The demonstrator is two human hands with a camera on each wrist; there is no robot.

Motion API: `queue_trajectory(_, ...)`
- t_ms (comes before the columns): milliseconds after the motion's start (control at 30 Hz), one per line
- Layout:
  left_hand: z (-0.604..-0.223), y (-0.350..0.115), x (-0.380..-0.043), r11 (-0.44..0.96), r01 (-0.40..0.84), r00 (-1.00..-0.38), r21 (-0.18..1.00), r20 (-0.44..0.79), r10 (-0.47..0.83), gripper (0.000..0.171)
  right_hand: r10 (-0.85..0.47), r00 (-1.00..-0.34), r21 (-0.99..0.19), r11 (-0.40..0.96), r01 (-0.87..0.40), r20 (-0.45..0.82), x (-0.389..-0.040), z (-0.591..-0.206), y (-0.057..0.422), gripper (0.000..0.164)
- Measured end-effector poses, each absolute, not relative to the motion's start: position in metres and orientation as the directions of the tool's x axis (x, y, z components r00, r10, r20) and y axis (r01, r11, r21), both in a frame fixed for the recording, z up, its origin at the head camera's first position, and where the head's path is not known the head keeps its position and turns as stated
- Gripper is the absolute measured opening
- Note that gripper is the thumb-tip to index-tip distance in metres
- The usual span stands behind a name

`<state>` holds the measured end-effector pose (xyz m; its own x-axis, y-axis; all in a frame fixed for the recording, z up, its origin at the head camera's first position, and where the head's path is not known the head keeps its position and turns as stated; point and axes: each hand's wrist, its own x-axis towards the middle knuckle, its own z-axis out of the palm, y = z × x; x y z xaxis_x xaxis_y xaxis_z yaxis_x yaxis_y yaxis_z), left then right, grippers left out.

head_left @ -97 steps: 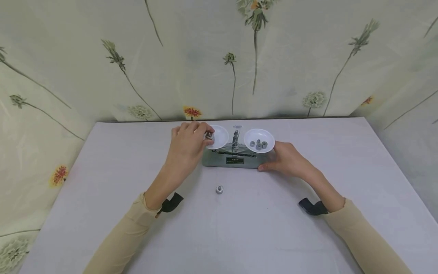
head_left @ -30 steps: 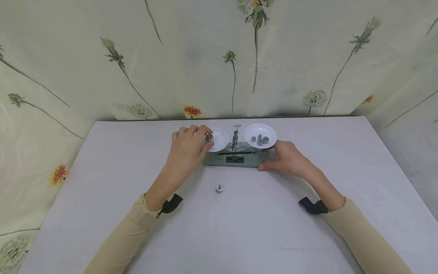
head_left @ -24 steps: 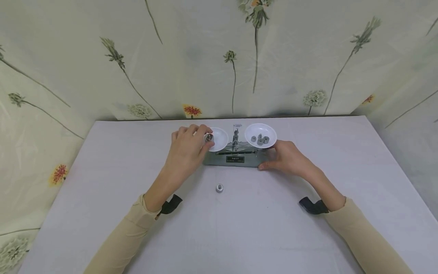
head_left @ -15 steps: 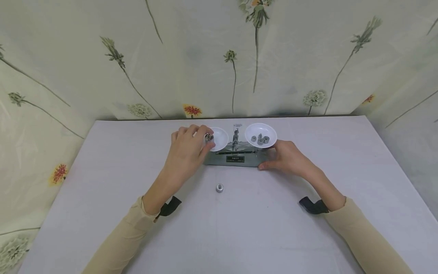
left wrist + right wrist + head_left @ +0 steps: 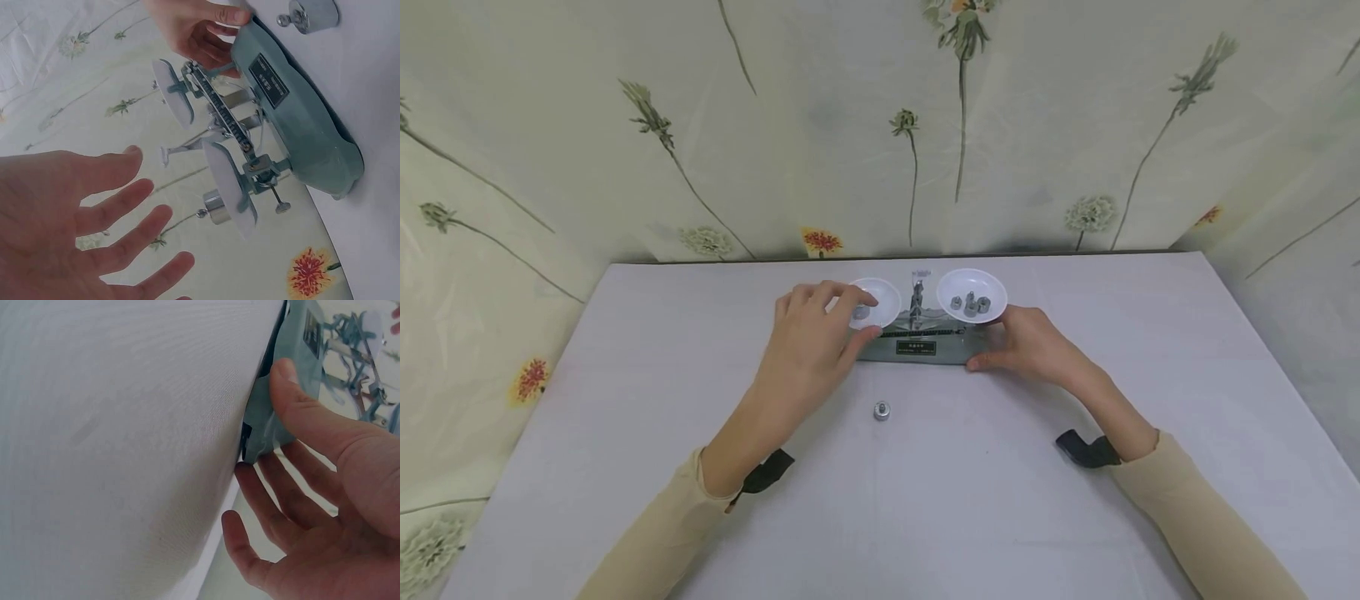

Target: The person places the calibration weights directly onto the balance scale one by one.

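Note:
A green-grey balance scale with two white pans stands near the table's far edge. One metal weight sits on the left pan, its knob pointing up. Beside that pan is my left hand, fingers spread and apart from the weight, as the left wrist view shows. The right pan carries several smaller weights. My right hand grips the right end of the scale's base, thumb in front and fingers behind.
Another knobbed weight stands on the white tabletop in front of the scale. Behind the table's back edge hangs a flower-printed cloth. Black straps are on both wrists.
My left hand has let go of the weight, which now stands on the left pan; thumb and fingers have spread apart. Earlier, the right pan rose slightly. My right hand keeps its place.

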<state>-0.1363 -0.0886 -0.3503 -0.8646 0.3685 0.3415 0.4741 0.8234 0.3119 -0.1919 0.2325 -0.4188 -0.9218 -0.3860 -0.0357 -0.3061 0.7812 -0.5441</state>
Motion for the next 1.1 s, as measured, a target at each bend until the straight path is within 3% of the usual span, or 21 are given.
queue_trajectory(333, -0.35, -0.083, -0.114, 0.804, 0.532, -0.832, 0.264, 0.337, 0.44, 0.027, -0.383, -0.923, -0.548, 0.78, -0.303, -0.035, -0.19, -0.418, 0.234, 0.08)
queue_trajectory(1100, -0.368, -0.076, -0.095, 0.761, 0.591, -0.806, 0.269, 0.162, 0.569, 0.032, -0.387, -0.922, -0.554, 0.773, -0.308, -0.027, -0.19, -0.419, 0.234, 0.081)
